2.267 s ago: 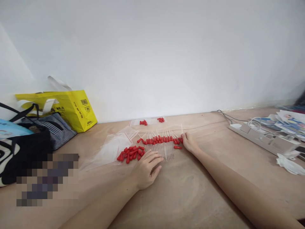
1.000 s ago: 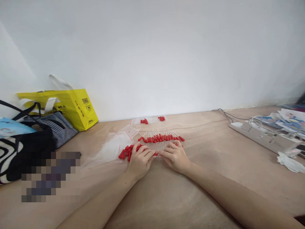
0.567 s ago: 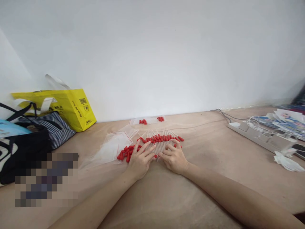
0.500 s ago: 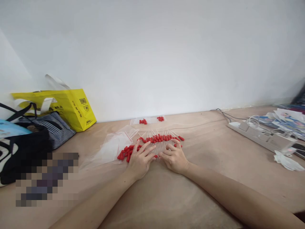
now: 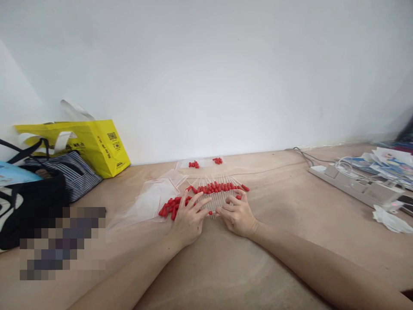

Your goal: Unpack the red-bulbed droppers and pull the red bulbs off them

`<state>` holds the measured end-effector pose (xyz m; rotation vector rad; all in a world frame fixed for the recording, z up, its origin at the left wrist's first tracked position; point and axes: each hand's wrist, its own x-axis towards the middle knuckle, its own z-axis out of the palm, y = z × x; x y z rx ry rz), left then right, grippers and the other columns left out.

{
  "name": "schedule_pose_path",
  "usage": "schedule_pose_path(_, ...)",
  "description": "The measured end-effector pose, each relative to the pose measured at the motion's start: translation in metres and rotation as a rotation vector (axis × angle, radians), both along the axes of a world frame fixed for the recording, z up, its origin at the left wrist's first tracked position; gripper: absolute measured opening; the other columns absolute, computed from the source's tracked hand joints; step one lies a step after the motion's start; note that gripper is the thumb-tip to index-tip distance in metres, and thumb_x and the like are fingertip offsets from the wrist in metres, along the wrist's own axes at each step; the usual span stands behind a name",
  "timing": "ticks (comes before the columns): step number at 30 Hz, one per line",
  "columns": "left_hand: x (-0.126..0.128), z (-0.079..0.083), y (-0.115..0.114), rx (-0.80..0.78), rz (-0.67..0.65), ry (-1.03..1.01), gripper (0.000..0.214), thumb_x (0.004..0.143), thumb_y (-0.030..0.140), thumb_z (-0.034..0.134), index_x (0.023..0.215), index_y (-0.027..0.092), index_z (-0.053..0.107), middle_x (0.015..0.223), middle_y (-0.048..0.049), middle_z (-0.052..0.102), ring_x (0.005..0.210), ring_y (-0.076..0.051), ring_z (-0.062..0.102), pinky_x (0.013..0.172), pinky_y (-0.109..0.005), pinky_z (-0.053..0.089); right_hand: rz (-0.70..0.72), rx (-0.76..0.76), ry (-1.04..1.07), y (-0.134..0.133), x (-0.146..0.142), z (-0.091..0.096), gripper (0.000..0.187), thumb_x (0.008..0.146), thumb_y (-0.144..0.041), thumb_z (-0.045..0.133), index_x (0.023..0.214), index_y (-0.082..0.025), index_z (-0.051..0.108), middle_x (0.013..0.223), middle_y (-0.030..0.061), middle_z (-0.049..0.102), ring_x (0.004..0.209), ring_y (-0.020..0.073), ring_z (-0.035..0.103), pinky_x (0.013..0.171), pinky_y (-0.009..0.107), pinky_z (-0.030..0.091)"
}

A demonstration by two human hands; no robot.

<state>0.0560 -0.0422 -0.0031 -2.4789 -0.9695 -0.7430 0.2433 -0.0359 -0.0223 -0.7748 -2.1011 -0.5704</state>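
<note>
2 hands (image 5: 190,217) (image 5: 238,215): left pinching 1 red bulb (image 5: 210,212), right's hold unclear | 2 far red clusters (image 5: 194,165)

Table (image 5: 206,275) | clear tubes (image 5: 220,199) | plastic bags (image 5: 149,201) | 1 power strip (image 5: 350,184)

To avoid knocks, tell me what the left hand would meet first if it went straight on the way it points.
Probably the clear tubes, ahead of the left hand and nearer than the row of red bulbs; depth is unclear, so it may already touch them.
</note>
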Motion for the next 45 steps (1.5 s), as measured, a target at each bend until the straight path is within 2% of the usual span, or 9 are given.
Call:
schedule_pose_path(8, 0.000, -0.005, 0.002, 0.079, 0.023, -0.051, 0.022, 0.079, 0.015, 0.041, 0.072, 0.023, 0.061, 0.112, 0.0020, 0.059, 0.111, -0.023, 0.045, 0.101, -0.050, 0.019, -0.016, 0.022, -0.003, -0.001, 0.001, -0.001, 0.019, 0.084, -0.022, 0.044, 0.074, -0.019, 0.060, 0.050, -0.0039, 0.051, 0.056, 0.0094, 0.037, 0.079, 0.034, 0.021)
schedule_pose_path(15, 0.000, -0.001, -0.004, 0.122, 0.060, -0.062, 0.020, 0.076, 0.013, 0.043, 0.071, 0.021, 0.060, 0.117, -0.0021, 0.056, 0.108, -0.024, 0.046, 0.095, -0.049, 0.026, 0.046, -0.089, 0.047, -0.003, 0.003, -0.001, 0.019, 0.084, -0.022, 0.044, 0.075, -0.019, 0.061, 0.053, -0.0030, 0.053, 0.052, 0.0086, 0.039, 0.064, 0.030, 0.021)
schedule_pose_path(20, -0.020, 0.011, 0.005, 0.162, 0.320, -0.248, 0.023, 0.083, 0.025, 0.041, 0.078, 0.020, 0.063, 0.091, -0.0087, 0.061, 0.084, -0.023, 0.053, 0.072, -0.039, 0.041, -0.017, -0.254, 0.221, 0.012, 0.021, 0.000, 0.022, 0.084, -0.020, 0.041, 0.085, -0.017, 0.062, 0.063, 0.0010, 0.058, 0.057, 0.0103, 0.047, 0.064, 0.027, 0.028)
schedule_pose_path(23, -0.034, 0.020, 0.014, 0.063, 0.340, -0.306, 0.025, 0.084, 0.031, 0.040, 0.086, 0.020, 0.062, 0.078, -0.0056, 0.057, 0.072, -0.019, 0.054, 0.066, -0.032, 0.043, -0.088, -0.379, 0.331, 0.025, 0.029, 0.001, 0.029, 0.083, -0.014, 0.035, 0.100, -0.016, 0.059, 0.077, 0.0059, 0.058, 0.070, 0.0133, 0.052, 0.066, 0.025, 0.036)
schedule_pose_path(27, -0.055, 0.026, 0.024, -0.092, 0.381, -0.466, 0.021, 0.077, 0.029, 0.043, 0.089, 0.018, 0.057, 0.083, -0.0042, 0.057, 0.073, -0.016, 0.056, 0.068, -0.027, 0.046, -0.161, -0.463, 0.290, 0.032, 0.029, -0.004, 0.037, 0.078, -0.007, 0.034, 0.108, -0.012, 0.056, 0.084, 0.0097, 0.054, 0.077, 0.0164, 0.052, 0.070, 0.026, 0.043)
schedule_pose_path(31, -0.082, 0.025, 0.034, -0.225, 0.512, -0.568, 0.016, 0.068, 0.025, 0.045, 0.077, 0.017, 0.056, 0.080, -0.0043, 0.060, 0.073, -0.018, 0.058, 0.071, -0.030, 0.048, -0.205, -0.466, 0.227, 0.031, 0.026, -0.011, 0.038, 0.074, -0.002, 0.035, 0.103, -0.010, 0.058, 0.089, 0.0123, 0.053, 0.083, 0.0185, 0.051, 0.077, 0.030, 0.044)
schedule_pose_path(35, -0.096, 0.024, 0.040, -0.253, 0.577, -0.616, 0.021, 0.065, 0.023, 0.042, 0.075, 0.017, 0.059, 0.084, -0.0069, 0.061, 0.077, -0.020, 0.059, 0.076, -0.032, 0.048, -0.199, -0.486, 0.176, 0.030, 0.022, -0.013, 0.038, 0.072, 0.001, 0.035, 0.096, -0.012, 0.060, 0.088, 0.0111, 0.052, 0.084, 0.0174, 0.051, 0.075, 0.028, 0.045)
schedule_pose_path(41, -0.092, 0.019, 0.041, -0.309, 0.562, -0.629, 0.028, 0.066, 0.024, 0.043, 0.090, 0.017, 0.057, 0.086, -0.0052, 0.063, 0.076, -0.017, 0.062, 0.071, -0.027, 0.049, -0.253, -0.527, 0.085, 0.026, 0.012, -0.009, 0.029, 0.071, 0.003, 0.037, 0.082, -0.011, 0.060, 0.091, 0.0122, 0.051, 0.083, 0.0167, 0.051, 0.074, 0.026, 0.044)
schedule_pose_path(45, -0.088, 0.016, 0.040, -0.303, 0.658, -0.571, 0.023, 0.068, 0.033, 0.049, 0.087, 0.020, 0.053, 0.083, -0.0030, 0.065, 0.082, -0.020, 0.062, 0.072, -0.030, 0.047, -0.260, -0.516, 0.072, 0.022, 0.008, -0.007, 0.021, 0.073, -0.001, 0.040, 0.072, -0.011, 0.058, 0.088, 0.0117, 0.052, 0.080, 0.0168, 0.051, 0.069, 0.025, 0.044)
